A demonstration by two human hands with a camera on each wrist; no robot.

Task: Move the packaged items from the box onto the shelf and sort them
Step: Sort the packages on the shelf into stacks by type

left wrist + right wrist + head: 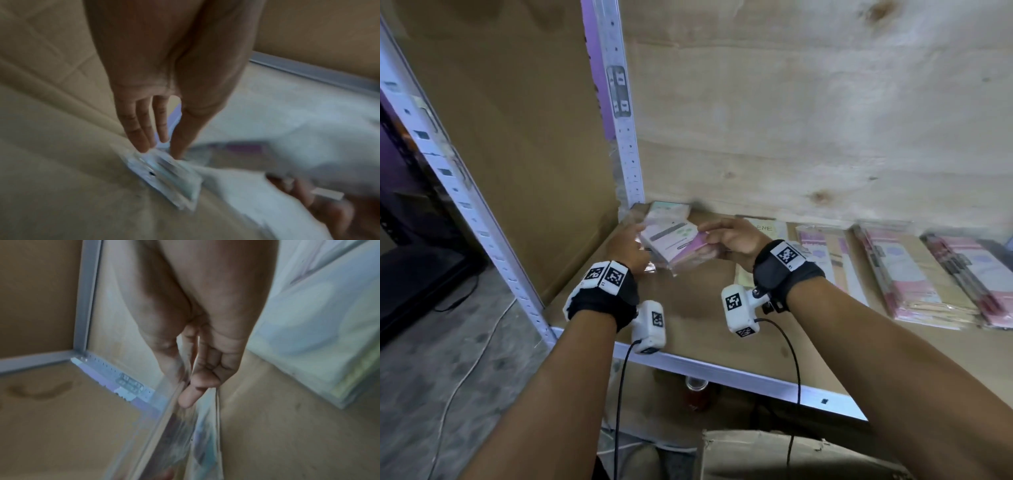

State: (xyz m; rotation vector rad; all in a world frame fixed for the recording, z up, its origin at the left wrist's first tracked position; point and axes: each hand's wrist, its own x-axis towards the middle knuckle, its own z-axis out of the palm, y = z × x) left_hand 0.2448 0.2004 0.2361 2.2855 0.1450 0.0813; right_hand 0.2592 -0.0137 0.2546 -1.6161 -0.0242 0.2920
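Note:
A stack of flat pink, lilac and white packets in clear wrap is held just above the wooden shelf board, near its back left corner. My right hand grips the stack's right end, thumb on one face and fingers on the other. My left hand is at the stack's left end. In the left wrist view its straight fingers and thumb touch the end of the packets. The right wrist view shows the packets edge-on and blurred.
Rows of sorted packets lie along the shelf to the right. A white slotted upright stands at the back left corner. A cardboard box sits below the shelf's metal front rail. A plywood wall backs the shelf.

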